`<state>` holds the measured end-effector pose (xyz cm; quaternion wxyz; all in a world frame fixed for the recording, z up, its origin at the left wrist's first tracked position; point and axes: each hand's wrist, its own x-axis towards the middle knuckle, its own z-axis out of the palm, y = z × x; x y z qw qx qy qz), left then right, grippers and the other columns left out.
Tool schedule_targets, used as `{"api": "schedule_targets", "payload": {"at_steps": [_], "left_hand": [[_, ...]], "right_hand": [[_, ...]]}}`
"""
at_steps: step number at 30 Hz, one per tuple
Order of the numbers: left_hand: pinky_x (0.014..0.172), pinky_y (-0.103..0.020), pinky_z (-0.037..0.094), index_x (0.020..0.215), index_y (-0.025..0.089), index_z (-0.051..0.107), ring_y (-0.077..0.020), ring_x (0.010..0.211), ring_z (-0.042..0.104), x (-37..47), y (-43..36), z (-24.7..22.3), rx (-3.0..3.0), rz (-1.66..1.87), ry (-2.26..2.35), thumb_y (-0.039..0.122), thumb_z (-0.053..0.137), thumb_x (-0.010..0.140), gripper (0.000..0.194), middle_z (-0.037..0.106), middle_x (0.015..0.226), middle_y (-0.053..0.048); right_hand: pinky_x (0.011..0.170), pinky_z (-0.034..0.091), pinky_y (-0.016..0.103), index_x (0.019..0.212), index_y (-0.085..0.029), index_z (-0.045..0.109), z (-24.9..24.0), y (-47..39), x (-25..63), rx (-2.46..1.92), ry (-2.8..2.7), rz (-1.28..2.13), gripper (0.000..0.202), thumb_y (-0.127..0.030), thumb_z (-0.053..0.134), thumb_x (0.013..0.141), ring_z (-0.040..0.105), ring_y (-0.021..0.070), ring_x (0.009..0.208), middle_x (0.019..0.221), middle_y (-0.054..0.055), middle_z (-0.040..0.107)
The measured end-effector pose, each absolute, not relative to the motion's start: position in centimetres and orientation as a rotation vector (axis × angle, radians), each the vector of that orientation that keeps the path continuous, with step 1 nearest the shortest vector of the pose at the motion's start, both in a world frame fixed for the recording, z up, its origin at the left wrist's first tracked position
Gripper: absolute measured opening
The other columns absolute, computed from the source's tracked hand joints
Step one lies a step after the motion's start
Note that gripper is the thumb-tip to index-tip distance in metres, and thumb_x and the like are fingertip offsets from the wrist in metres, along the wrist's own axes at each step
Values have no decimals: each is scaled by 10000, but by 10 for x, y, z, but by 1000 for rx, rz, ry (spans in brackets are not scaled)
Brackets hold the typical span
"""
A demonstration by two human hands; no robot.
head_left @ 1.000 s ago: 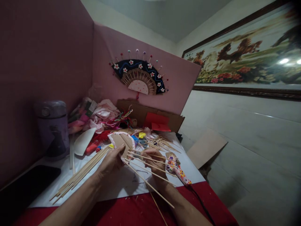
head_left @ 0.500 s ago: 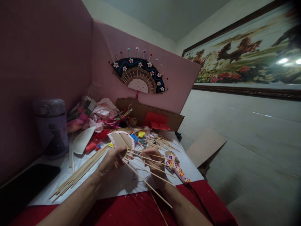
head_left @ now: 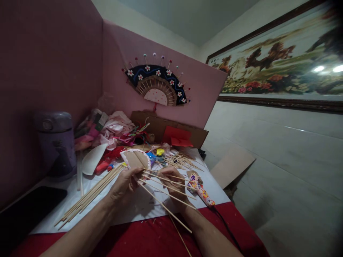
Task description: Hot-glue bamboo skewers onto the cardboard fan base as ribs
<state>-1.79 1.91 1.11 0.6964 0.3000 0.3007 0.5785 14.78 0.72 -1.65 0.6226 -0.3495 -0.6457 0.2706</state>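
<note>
My left hand [head_left: 128,182] is closed on the lower end of a half-round piece of cardboard [head_left: 135,160] with a white, red-marked rim. Several thin wooden sticks [head_left: 167,210] fan out from that end toward me and to the right. Behind and among these sticks, my right hand [head_left: 171,178] has its fingers curled close to the cardboard. Whatever its fingertips pinch is hidden. To the right of it lies a flower-patterned glue gun [head_left: 200,189] with a dark cord.
A bundle of long sticks [head_left: 91,194] lies on the left, near a phone [head_left: 34,203] and a purple bottle [head_left: 57,146]. Shorter sticks [head_left: 184,161], cloth [head_left: 118,125] and red paper [head_left: 178,136] are heaped at the back. A decorated fan [head_left: 158,84] hangs on the pink board.
The whole view has shifted slightly, so things appear a little further left. Both hands keep almost the same pose, with the cardboard and sticks held as before.
</note>
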Motion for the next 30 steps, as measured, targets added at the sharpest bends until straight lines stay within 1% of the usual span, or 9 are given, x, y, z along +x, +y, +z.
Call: {"api": "schedule_targets", "payload": {"at_steps": [4,9,12,15,20,25,30], "left_hand": [[498,-229,503,706,84,643,-129,490,597,-18,20,11,660,1292,719,90,604,700,40,656,590,-53],[432,-219,472,687,101,619,-117,433,560,-17,21,10,626,1290,762,85,584,720,51,623,533,-26],[467,-235,494,713,113,618,-125,457,576,-17,22,8,583,1286,748,58,593,697,63,633,557,-19],[491,-250,509,738,118,624,-129,474,584,-16,23,7,560,1279,725,63,605,692,74,640,574,-16],[463,-226,497,720,99,624,-121,459,582,-16,19,12,578,1295,731,47,558,724,84,641,570,-32],[465,-239,502,693,100,625,-133,468,590,-17,18,13,583,1287,715,72,582,712,55,648,577,-42],[449,-229,489,647,100,628,-133,450,583,-17,18,12,559,1261,695,57,560,715,105,640,543,-47]], "right_hand": [[512,413,252,762,-227,639,-20,10,149,-815,-1497,641,54,-280,646,767,525,140,588,723,-5,599],[570,435,260,747,-223,639,-14,9,146,-798,-1498,614,61,-282,648,763,550,150,635,713,-3,602],[599,439,270,728,-217,637,-9,8,146,-789,-1512,591,85,-290,635,771,557,157,653,701,3,602],[591,436,269,718,-216,633,-9,8,147,-789,-1518,587,99,-296,630,777,549,154,638,682,0,598],[590,442,268,768,-235,646,-17,10,149,-796,-1524,610,35,-269,639,774,562,158,652,727,-2,615],[535,434,260,745,-229,642,-19,11,149,-825,-1512,610,55,-278,635,769,557,160,626,723,2,604],[585,437,280,732,-230,649,-15,9,148,-783,-1496,565,46,-272,641,750,547,170,639,690,7,607]]}}
